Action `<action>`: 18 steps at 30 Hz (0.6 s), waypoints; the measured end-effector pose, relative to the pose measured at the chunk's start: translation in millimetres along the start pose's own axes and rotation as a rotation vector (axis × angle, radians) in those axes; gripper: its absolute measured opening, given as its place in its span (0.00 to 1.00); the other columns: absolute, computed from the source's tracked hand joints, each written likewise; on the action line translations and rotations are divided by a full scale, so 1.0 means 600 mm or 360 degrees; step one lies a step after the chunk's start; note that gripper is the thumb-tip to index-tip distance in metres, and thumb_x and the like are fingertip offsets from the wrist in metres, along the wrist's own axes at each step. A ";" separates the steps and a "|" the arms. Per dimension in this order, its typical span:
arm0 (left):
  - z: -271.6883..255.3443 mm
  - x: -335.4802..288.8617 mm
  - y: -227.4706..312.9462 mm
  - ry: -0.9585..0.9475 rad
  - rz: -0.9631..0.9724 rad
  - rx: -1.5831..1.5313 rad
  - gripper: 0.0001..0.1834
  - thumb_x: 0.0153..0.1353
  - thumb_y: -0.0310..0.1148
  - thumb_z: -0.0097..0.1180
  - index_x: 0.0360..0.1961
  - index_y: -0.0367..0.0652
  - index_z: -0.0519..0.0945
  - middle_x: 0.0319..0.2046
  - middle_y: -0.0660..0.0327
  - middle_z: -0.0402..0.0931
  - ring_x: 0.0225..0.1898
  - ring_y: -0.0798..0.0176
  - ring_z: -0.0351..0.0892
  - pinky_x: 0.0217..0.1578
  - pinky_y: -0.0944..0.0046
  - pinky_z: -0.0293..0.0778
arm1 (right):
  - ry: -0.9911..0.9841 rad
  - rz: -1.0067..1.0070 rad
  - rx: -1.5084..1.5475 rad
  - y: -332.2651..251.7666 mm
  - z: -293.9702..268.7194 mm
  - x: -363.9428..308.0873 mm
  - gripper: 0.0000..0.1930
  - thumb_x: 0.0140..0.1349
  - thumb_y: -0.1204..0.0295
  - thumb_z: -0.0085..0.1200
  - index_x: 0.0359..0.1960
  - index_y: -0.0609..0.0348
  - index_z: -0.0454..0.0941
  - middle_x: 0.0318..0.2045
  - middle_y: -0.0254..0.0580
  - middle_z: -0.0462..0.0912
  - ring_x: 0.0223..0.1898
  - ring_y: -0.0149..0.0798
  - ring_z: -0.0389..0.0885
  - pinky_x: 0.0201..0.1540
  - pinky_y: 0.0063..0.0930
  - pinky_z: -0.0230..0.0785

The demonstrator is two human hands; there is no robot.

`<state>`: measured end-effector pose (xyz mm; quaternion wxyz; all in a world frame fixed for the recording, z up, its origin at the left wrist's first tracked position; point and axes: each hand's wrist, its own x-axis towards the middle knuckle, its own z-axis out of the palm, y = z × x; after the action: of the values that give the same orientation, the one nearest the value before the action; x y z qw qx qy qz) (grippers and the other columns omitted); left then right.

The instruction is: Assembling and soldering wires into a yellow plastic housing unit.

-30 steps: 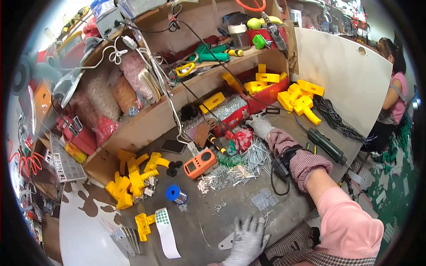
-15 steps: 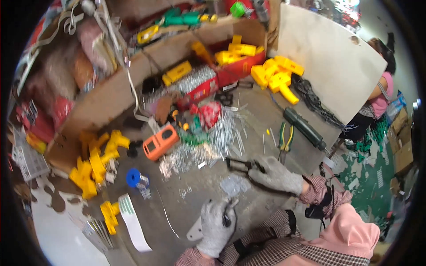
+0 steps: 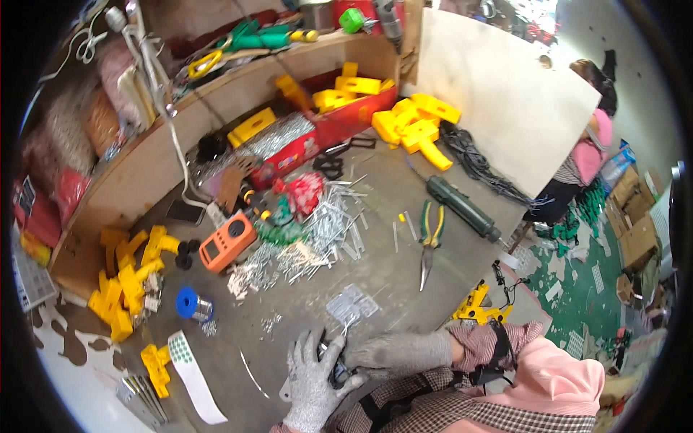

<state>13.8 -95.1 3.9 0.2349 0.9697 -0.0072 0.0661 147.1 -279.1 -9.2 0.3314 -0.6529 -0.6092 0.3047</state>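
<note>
Both my hands wear grey gloves and meet close together at the near edge of the bench. My left hand (image 3: 314,379) has its fingers curled round a small dark part (image 3: 338,369), which is mostly hidden between the gloves. My right hand (image 3: 401,353) is closed against the same spot, its fingertips pressed in beside that part; what it pinches I cannot make out. Just beyond my hands lie thin clear plastic pieces (image 3: 352,304). A flat metal plate (image 3: 286,390) peeks out from under my left hand.
Long-nose pliers (image 3: 430,242) and a dark green electric screwdriver (image 3: 465,208) lie to the right. Beyond sit heaped metal pins (image 3: 328,231), an orange meter (image 3: 227,243) and yellow housings (image 3: 415,123). A solder spool (image 3: 193,304) and a paper strip (image 3: 195,375) lie left.
My right hand has come back toward me from mid-bench, bringing a black rectangular frame to my left hand. The frame is now hidden between the gloves. The whole view has shifted slightly.
</note>
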 end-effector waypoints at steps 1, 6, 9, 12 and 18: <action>0.005 -0.010 -0.003 0.0011 0.0013 0.0025 0.41 0.46 0.61 0.71 0.58 0.50 0.76 0.61 0.46 0.66 0.64 0.36 0.62 0.65 0.35 0.56 | -0.0102 0.0108 -0.0201 0.002 -0.041 0.007 0.13 0.67 0.70 0.53 0.50 0.58 0.77 0.45 0.53 0.79 0.48 0.50 0.80 0.50 0.38 0.75; 0.016 -0.001 0.018 0.0261 0.0034 0.0132 0.43 0.46 0.54 0.73 0.63 0.48 0.73 0.61 0.48 0.68 0.62 0.40 0.66 0.63 0.41 0.62 | 0.1685 0.0511 -0.1703 0.229 -0.374 -0.056 0.12 0.60 0.70 0.55 0.44 0.58 0.80 0.44 0.51 0.80 0.44 0.53 0.81 0.45 0.42 0.78; 0.003 -0.012 0.020 0.0316 0.0110 0.0131 0.46 0.45 0.52 0.74 0.65 0.48 0.71 0.60 0.48 0.68 0.61 0.41 0.67 0.59 0.43 0.65 | 0.1812 0.1563 -0.1569 0.310 -0.466 -0.104 0.25 0.59 0.59 0.59 0.54 0.62 0.73 0.44 0.59 0.81 0.47 0.59 0.81 0.48 0.49 0.76; -0.003 -0.046 0.005 0.0231 -0.0029 0.0170 0.45 0.45 0.50 0.75 0.64 0.47 0.71 0.60 0.48 0.68 0.62 0.40 0.67 0.58 0.43 0.66 | 0.1921 0.1393 -0.0742 0.316 -0.480 -0.104 0.24 0.57 0.56 0.60 0.49 0.62 0.76 0.42 0.61 0.84 0.47 0.59 0.84 0.51 0.47 0.75; -0.069 -0.077 -0.008 0.0608 -0.0007 -0.0118 0.39 0.58 0.50 0.64 0.67 0.44 0.69 0.66 0.46 0.65 0.68 0.40 0.62 0.65 0.42 0.62 | 0.1970 0.0270 -0.1118 0.053 -0.390 -0.063 0.16 0.54 0.71 0.66 0.43 0.63 0.78 0.42 0.59 0.81 0.46 0.55 0.82 0.49 0.41 0.75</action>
<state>-36.8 -73.0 32.0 0.2676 0.9302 0.0373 0.2482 350.8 -332.1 104.4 0.3616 -0.8192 -0.3187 -0.3109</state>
